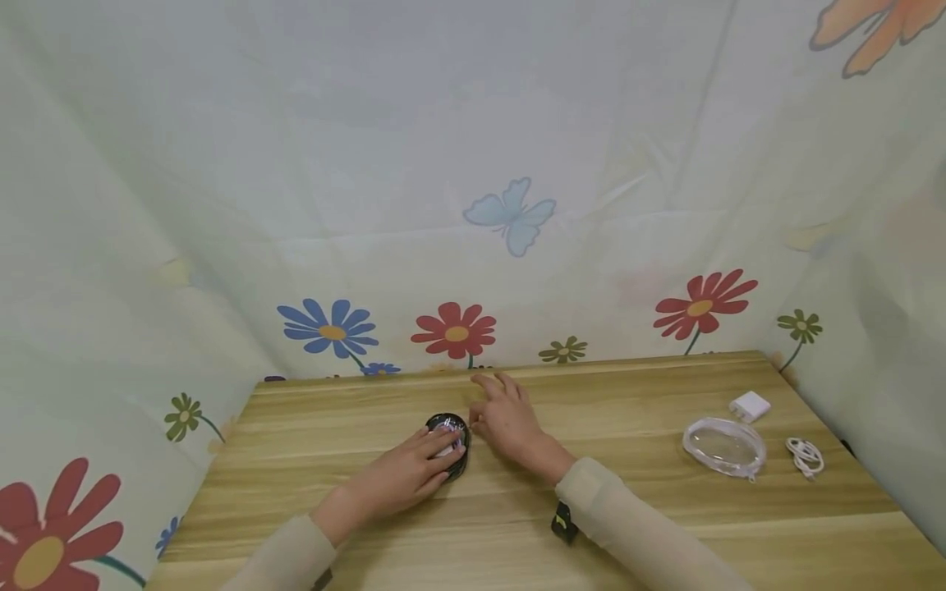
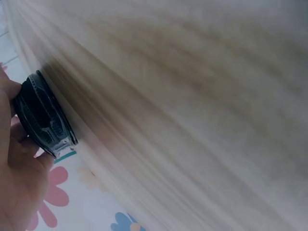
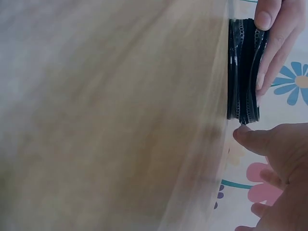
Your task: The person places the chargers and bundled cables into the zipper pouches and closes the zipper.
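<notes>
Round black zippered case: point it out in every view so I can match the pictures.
Head: the round black zippered case sits low, slightly left of the middle, partly covered by the left hand.
Left wrist: near the left edge, around mid-height, seen side-on.
Right wrist: toward the upper right, also side-on.
Shared landmark: the left hand, touching it in all three views.
</notes>
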Demonstrator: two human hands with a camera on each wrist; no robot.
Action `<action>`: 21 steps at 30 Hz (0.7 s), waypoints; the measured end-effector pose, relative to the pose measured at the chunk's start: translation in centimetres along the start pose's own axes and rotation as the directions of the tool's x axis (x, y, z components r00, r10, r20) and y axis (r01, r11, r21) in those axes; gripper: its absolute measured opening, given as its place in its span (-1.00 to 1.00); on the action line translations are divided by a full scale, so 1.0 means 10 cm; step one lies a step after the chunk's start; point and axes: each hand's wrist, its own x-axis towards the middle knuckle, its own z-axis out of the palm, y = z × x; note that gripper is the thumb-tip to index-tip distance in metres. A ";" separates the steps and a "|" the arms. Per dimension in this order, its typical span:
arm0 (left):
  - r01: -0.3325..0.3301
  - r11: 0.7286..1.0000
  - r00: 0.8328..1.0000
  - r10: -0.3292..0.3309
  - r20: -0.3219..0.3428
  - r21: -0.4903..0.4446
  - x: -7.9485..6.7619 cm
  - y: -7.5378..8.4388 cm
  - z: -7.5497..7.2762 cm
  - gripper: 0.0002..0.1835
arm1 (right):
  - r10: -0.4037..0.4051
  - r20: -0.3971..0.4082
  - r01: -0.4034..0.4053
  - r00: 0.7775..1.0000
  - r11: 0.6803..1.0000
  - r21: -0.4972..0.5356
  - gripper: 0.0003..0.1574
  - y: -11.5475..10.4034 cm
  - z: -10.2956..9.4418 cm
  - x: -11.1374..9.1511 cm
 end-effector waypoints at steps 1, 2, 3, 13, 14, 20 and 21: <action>-0.003 1.000 1.000 0.003 0.002 -0.003 0.00 0.00 0.00 -0.52 | 0.001 0.000 -0.001 1.000 1.000 0.004 -0.91 0.00 -0.01 0.00; 0.001 1.000 1.000 -0.001 0.006 -0.013 0.00 -0.01 0.00 -0.52 | 0.003 0.002 -0.003 1.000 1.000 0.008 -0.91 0.00 -0.01 0.00; 0.009 1.000 1.000 -0.009 0.010 -0.022 0.00 -0.01 0.00 -0.51 | 0.005 0.006 -0.005 1.000 1.000 0.013 -0.92 0.00 -0.01 0.00; 0.318 0.947 0.948 -0.319 0.003 -0.049 0.18 0.26 -0.17 -0.57 | -0.032 0.001 0.032 0.999 0.999 0.018 -0.90 -0.08 -0.13 -0.10; 0.346 0.937 0.938 -0.346 -0.004 -0.042 0.20 0.28 -0.18 -0.56 | -0.036 -0.002 0.036 0.999 0.999 0.031 -0.89 -0.09 -0.14 -0.12; 0.394 0.918 0.918 -0.391 -0.060 0.047 0.31 0.27 -0.10 -0.63 | -0.051 0.003 0.051 0.999 0.995 0.090 -0.91 -0.15 -0.14 -0.19; 0.392 0.918 0.919 -0.387 -0.075 0.062 0.32 0.27 -0.08 -0.69 | -0.049 0.003 0.049 0.999 0.995 0.089 -0.92 -0.15 -0.13 -0.19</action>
